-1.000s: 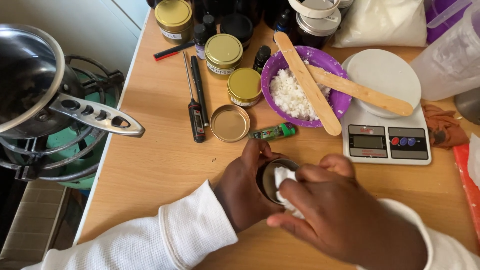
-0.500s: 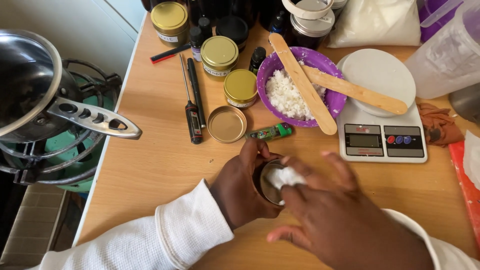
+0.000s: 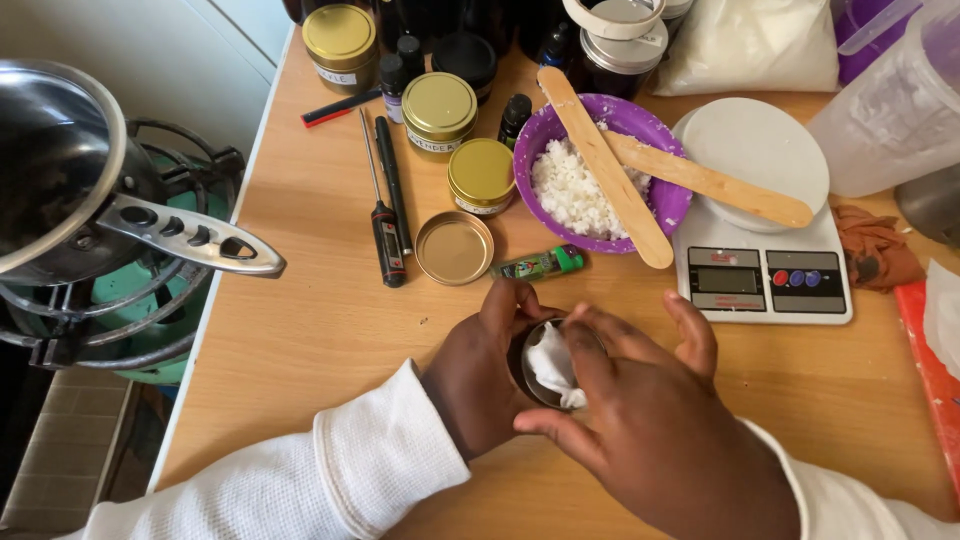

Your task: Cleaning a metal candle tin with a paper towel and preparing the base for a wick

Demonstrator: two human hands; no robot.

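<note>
White tissue (image 3: 550, 365) fills the mouth of the small round tin (image 3: 535, 362) I am working on at the near edge of the wooden table (image 3: 300, 330), directly below the open gold lid (image 3: 454, 247) and the little green tube (image 3: 540, 264). The tin stands upright with its opening facing up toward the camera; being round, it shows no long axis from here. My left hand (image 3: 480, 375) reaches in from the lower left, white sleeve (image 3: 330, 480) pushed to the wrist, and is wrapped around the tin's left side, thumb curled over the far rim, gripping it steady. My right hand (image 3: 650, 430) comes from the lower right, palm down and knuckles up, fingers bent; its first fingers and thumb press the wad of tissue inside the tin while the remaining fingers fan out toward the scale. Beyond my hands a purple bowl (image 3: 660, 195) of white flakes carries two flat wooden sticks (image 3: 610, 170) laid diagonally, one reaching onto the white kitchen scale (image 3: 765, 285). Gold-lidded jars (image 3: 480, 175) and a black probe thermometer (image 3: 385, 220) lie to the left of the bowl, and a steel pan (image 3: 60, 170) sits on the burner off the table's left edge.
</note>
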